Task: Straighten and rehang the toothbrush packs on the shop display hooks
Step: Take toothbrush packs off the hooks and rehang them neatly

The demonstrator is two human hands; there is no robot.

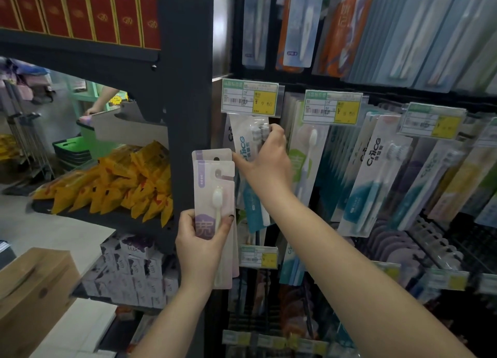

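Shop pegboard (457, 250): left grip (200, 246) holds lilac packs (213, 190), right grip (265, 159) pinches hanging pack (248, 139).

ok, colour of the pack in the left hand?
Pale lilac pack with a white brush, held by the left hand; head view.

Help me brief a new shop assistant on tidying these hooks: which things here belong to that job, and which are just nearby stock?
Part of the job:
- purple toothbrush packs, held in the left hand
- white Cnice pack, gripped by the right hand
- hanging toothbrush packs
- price tags

Just nearby:
- yellow snack bags
- red boxes
- LUX soap boxes
- green baskets
- cardboard box
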